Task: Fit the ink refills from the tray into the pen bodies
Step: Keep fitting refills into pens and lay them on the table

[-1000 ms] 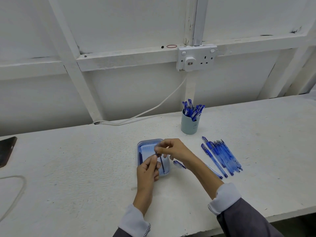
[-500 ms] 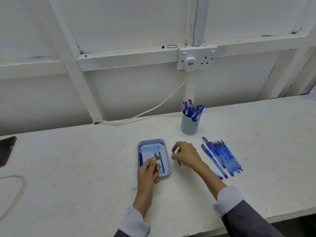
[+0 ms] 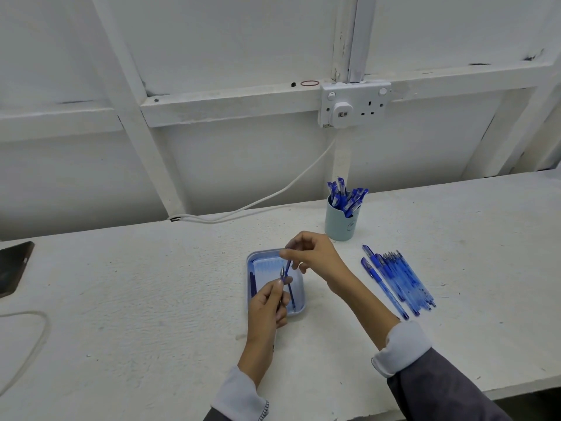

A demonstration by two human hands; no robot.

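A pale blue tray (image 3: 300, 311) lies on the white bench in front of me, with a thin blue ink refill (image 3: 292, 299) and a dark one (image 3: 252, 282) lying in it. My left hand (image 3: 267, 311) hovers over the tray's near edge, pinching a refill (image 3: 282, 273) with its silver tip pointing up. My right hand (image 3: 315, 256) is over the tray's far end, pinching a blue pen body (image 3: 288, 263) that slants down to meet the held refill. How far the two overlap is unclear.
Several blue pens (image 3: 397, 281) lie in a row right of the tray. A pale green cup (image 3: 339, 227) full of capped pens stands behind them. A dark phone (image 3: 12, 268) and a cable loop (image 3: 33, 341) are at far left. A wall socket (image 3: 353, 104) has a white cord (image 3: 258, 202).
My right hand went right to the bench beside the tray, took up a blue pen body and brought it back over the tray to the refill. My left hand kept hold of the refill.
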